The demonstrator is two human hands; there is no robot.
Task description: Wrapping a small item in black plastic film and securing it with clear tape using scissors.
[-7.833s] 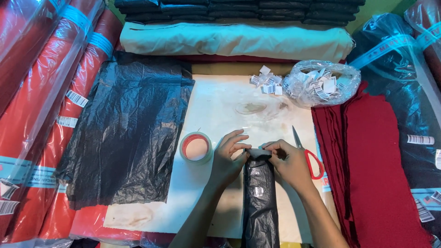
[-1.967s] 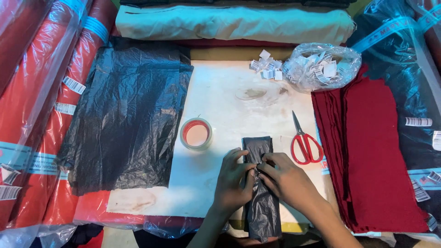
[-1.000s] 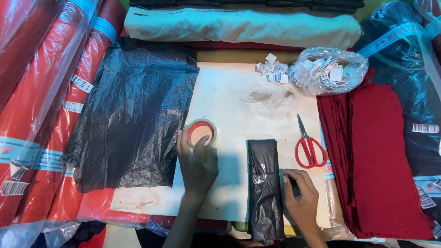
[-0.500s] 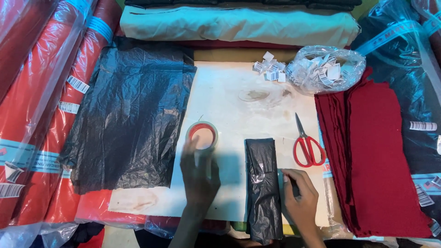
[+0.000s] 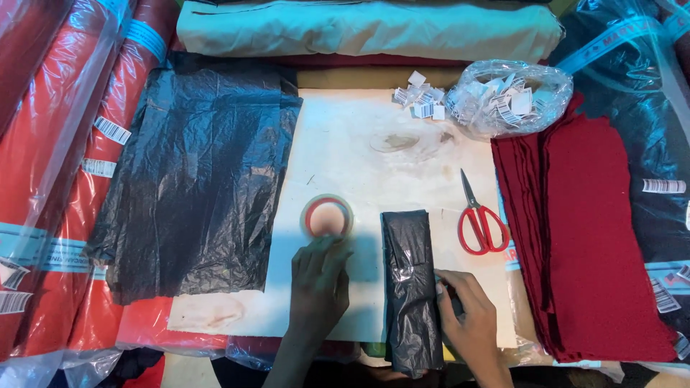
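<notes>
Fingers (image 5: pixel 447 286) of the right hand (image 5: pixel 467 320) press flat against the right edge of a narrow folded bundle of black crinkled plastic (image 5: pixel 410 284) lying lengthwise on the cream-coloured desk (image 5: pixel 359 154). Fingers of the left hand (image 5: pixel 318 284) are loosely spread, their tips touching the near rim of a clear tape roll with a red core (image 5: pixel 327 216), just left of the bundle. Red-handled scissors (image 5: pixel 480 219) lie to the right. Farther off, a flat black plastic sheet (image 5: pixel 198 179) and a clear bag of white tags (image 5: pixel 510 106).
</notes>
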